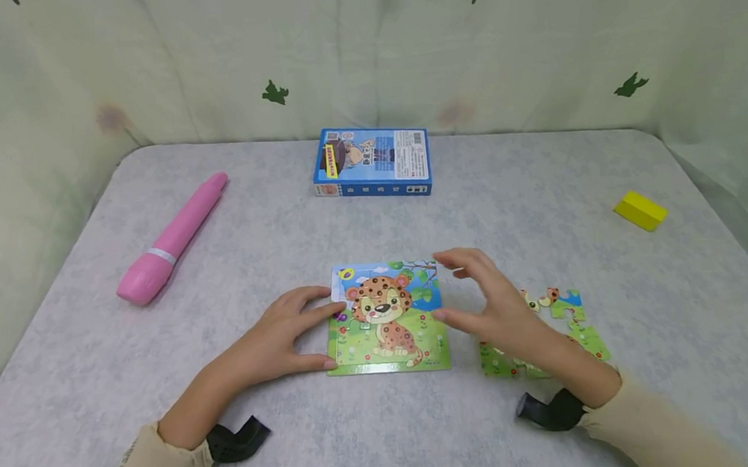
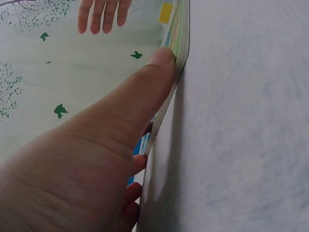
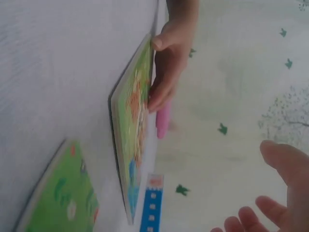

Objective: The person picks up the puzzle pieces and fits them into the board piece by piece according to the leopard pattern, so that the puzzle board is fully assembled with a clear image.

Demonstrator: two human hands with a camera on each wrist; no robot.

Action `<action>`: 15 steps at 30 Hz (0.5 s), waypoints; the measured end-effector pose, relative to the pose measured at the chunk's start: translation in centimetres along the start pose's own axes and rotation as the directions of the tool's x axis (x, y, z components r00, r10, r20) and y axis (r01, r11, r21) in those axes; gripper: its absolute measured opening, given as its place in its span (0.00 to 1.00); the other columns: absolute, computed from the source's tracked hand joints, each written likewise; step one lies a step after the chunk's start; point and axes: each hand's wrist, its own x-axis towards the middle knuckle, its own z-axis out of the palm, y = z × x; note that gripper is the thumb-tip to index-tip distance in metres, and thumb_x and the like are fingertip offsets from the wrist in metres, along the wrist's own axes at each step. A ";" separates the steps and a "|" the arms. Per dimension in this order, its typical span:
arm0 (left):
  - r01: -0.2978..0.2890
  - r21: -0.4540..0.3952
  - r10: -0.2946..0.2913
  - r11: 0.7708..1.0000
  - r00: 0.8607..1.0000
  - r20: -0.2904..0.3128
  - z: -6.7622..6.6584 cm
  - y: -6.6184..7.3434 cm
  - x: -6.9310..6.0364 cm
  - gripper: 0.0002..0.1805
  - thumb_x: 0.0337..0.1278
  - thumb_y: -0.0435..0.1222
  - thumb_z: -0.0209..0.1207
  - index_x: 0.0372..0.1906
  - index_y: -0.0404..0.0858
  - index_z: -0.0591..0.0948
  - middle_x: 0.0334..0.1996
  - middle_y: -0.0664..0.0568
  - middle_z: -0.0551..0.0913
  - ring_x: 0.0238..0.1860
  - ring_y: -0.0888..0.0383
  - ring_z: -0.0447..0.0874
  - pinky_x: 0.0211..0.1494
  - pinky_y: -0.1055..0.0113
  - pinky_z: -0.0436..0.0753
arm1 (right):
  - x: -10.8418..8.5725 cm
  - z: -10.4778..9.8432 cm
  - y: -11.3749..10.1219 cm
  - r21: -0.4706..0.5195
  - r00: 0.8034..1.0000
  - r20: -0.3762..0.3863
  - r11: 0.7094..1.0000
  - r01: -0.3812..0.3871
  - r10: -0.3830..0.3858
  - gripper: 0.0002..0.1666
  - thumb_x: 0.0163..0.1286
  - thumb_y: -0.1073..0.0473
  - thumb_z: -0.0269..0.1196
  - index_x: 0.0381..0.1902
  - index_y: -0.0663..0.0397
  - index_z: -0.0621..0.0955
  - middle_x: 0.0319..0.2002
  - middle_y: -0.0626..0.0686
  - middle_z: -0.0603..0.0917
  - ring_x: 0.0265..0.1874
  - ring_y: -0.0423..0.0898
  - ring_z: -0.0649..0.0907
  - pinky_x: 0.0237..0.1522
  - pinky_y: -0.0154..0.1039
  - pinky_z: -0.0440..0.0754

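On the grey tabletop [image 1: 394, 438], centrally, we list: leopard puzzle [image 1: 395, 337], top pointing away, long axis unclear; spread left hand [image 1: 282, 336] touching its left edge; right hand [image 1: 504, 317], fingers parted, holding nothing, near its right; loose pieces [image 1: 498, 361], part-hidden by forearm [image 1: 579, 370]; box [image 1: 374, 160] behind; pink wand [image 1: 175, 241]; yellow block [image 1: 641, 211].

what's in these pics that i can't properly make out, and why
- Head view: number of loose puzzle pieces; the right hand covers some.
- Head view: fine print on the blue box; too small.
- Left wrist view: the puzzle board's picture; seen nearly edge-on.
- Right wrist view: the pink stick's remainder; behind the left hand.
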 end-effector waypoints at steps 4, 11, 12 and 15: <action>0.015 0.000 -0.015 1.000 1.000 0.011 0.0 0.0 0.0 0.42 0.42 0.63 0.58 0.65 0.51 0.65 0.64 0.49 0.58 0.64 0.49 0.50 0.62 0.48 0.51 | -2.1 -2.6 0.7 -0.090 0.995 -0.089 0.995 0.034 -0.042 0.42 0.46 0.71 0.70 0.60 0.59 0.66 0.57 0.54 0.67 0.52 0.48 0.69 0.51 0.36 0.67; 0.020 -0.002 -0.020 1.000 1.000 0.015 0.0 0.1 0.0 0.42 0.42 0.62 0.58 0.65 0.51 0.65 0.64 0.49 0.58 0.65 0.49 0.50 0.62 0.48 0.51 | -5.4 -5.0 2.2 -0.170 0.987 -0.154 0.983 -0.068 0.042 0.44 0.44 0.73 0.70 0.61 0.58 0.66 0.56 0.56 0.68 0.49 0.42 0.68 0.48 0.28 0.65; 0.019 -0.002 -0.019 1.000 1.000 0.013 0.0 0.1 0.0 0.42 0.42 0.62 0.58 0.65 0.51 0.65 0.64 0.49 0.58 0.64 0.49 0.50 0.62 0.48 0.51 | -5.7 -5.2 2.4 -0.174 0.985 -0.156 0.979 -0.103 0.076 0.44 0.46 0.71 0.70 0.61 0.56 0.66 0.56 0.54 0.68 0.49 0.41 0.68 0.48 0.27 0.65; 0.014 -0.002 -0.014 1.000 1.000 0.010 0.0 0.0 0.0 0.42 0.42 0.62 0.58 0.65 0.51 0.65 0.64 0.49 0.58 0.64 0.49 0.50 0.62 0.48 0.52 | -6.5 -5.5 3.0 -0.177 0.978 -0.148 0.969 -0.172 0.146 0.41 0.48 0.69 0.69 0.61 0.57 0.66 0.56 0.53 0.68 0.49 0.44 0.68 0.47 0.28 0.65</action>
